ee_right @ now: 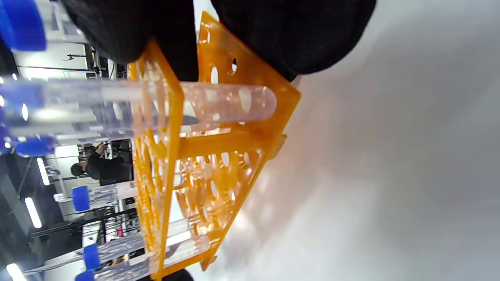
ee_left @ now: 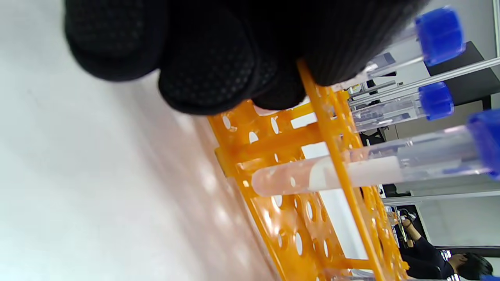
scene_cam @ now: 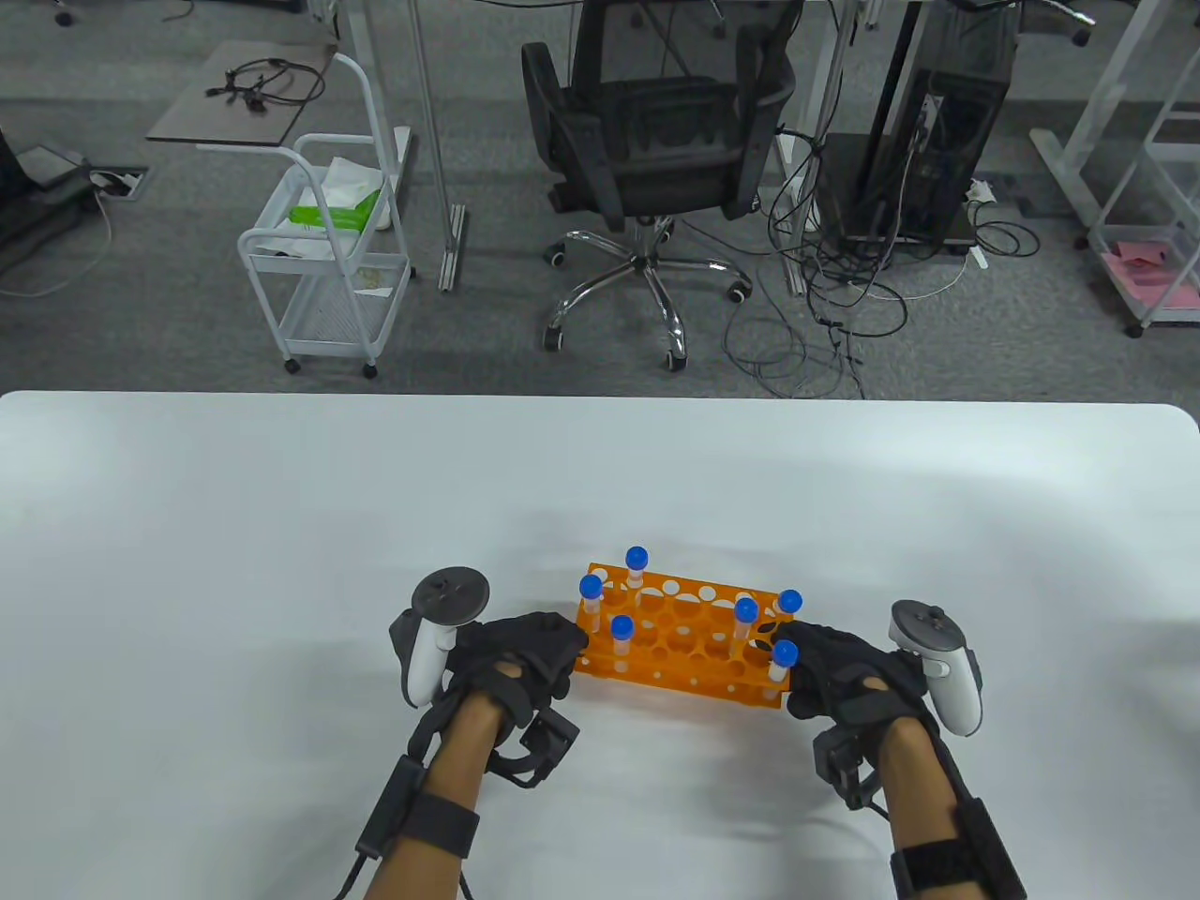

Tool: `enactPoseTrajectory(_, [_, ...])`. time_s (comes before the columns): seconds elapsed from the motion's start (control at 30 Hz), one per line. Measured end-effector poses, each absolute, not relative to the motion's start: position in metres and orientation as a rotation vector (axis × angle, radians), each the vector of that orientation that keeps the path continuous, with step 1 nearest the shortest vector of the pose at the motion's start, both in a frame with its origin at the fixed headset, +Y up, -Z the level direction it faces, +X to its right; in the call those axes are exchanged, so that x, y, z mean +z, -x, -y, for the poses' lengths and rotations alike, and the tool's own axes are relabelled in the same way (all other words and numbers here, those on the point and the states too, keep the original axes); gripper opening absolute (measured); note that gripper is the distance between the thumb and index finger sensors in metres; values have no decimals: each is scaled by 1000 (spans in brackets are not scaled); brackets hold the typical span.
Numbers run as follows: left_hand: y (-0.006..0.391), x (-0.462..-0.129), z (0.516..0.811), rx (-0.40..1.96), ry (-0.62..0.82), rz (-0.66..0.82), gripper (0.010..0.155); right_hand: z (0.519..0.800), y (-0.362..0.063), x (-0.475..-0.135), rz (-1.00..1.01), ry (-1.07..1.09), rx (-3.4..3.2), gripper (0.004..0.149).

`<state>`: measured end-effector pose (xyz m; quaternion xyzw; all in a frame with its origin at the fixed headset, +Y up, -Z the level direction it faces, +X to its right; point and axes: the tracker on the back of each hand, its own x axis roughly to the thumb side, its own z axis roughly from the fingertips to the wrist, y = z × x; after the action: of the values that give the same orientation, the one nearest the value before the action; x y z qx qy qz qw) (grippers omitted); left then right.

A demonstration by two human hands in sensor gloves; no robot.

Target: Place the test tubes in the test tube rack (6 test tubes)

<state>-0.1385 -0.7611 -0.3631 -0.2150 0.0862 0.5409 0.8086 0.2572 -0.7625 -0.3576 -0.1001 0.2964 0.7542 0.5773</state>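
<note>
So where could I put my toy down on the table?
The white table is bare beyond the orange rack, up to its far edge, and out to both sides. It's crowded at the rack: the left hand and right hand hold its two ends, and blue-capped tubes stand in it.

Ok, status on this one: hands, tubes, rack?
Left hand grips rack's left end, right hand its right end. Six blue-capped tubes upright in orange rack. Nothing in the way.

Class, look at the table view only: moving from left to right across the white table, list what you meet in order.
Left hand → orange test tube rack holding six blue-capped test tubes → right hand. Each hand grips one end of the rack.
</note>
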Motion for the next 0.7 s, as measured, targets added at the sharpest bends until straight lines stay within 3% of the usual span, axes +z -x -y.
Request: enactPoseTrajectory(0.7, [152, -365, 776, 1072, 432, -279, 40, 776, -232, -367, -681, 315, 2004, 47])
